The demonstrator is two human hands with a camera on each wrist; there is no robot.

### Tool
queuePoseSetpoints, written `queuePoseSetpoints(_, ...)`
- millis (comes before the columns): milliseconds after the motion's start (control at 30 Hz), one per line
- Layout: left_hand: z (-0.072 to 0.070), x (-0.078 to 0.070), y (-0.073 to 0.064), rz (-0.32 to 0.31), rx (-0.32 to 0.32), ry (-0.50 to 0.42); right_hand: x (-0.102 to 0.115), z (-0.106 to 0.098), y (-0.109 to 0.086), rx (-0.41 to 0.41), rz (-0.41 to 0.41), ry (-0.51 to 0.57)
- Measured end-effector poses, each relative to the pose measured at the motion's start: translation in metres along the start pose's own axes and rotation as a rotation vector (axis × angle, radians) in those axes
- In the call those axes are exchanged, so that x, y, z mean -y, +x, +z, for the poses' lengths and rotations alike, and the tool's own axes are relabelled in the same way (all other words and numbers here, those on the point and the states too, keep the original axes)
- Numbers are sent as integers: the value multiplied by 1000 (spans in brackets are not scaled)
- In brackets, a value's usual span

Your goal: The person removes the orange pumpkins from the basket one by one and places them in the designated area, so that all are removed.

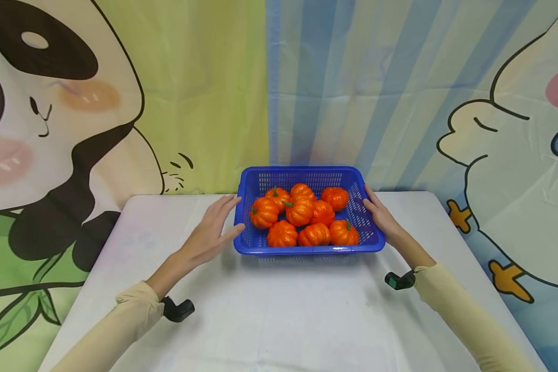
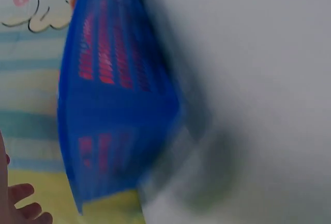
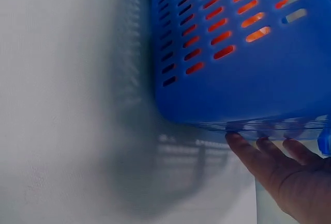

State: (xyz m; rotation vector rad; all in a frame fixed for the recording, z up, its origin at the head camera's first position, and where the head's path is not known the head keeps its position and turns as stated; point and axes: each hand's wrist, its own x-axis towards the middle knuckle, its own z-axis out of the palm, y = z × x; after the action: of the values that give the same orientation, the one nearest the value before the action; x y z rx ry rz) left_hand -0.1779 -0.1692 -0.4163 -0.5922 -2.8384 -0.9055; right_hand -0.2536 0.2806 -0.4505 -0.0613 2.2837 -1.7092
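A blue plastic basket (image 1: pixel 313 250) with slotted walls stands on the white table and holds several small orange pumpkins (image 1: pixel 299 211). My left hand (image 1: pixel 211 230) is beside the basket's left side, fingers extended and thumb spread towards the rim. In the left wrist view its fingertips (image 2: pixel 30 211) show at the lower left, apart from the basket's wall (image 2: pixel 116 115). On the other side, my right hand (image 1: pixel 382 217) lies along the basket's outer right wall. The right wrist view shows its extended fingers (image 3: pixel 253 157) touching that wall from outside.
The white table (image 1: pixel 302 320) reaches back to hanging curtains (image 1: pixel 223 103) printed with cartoon animals, close behind the basket. A small black device (image 1: pixel 177 310) is worn on the left wrist, and another one (image 1: pixel 400 280) on the right.
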Motion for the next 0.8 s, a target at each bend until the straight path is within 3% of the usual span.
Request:
queuePoseSetpoints(167,15,-32,30,78,79,-121,1,2,-1,-1,-2,17)
queuePoseSetpoints(267,23,-45,52,123,132,-147,1,1,-1,-14,-6,12)
queuePoseSetpoints(400,35,-52,89,237,173,-148,1,0,0,-23,-10,10)
queuePoseSetpoints(500,45,-53,116,309,250,-150,1,-1,0,-31,-5,10)
queuePoseSetpoints(567,51,-52,129,313,317,-153,1,-2,-1,-31,-9,18)
queuePoseSetpoints(633,56,-51,137,277,371,-136,2,-1,-2,-26,-13,27)
queuePoseSetpoints(800,59,-50,143,185,442,-94,3,2,-2,-19,-21,37)
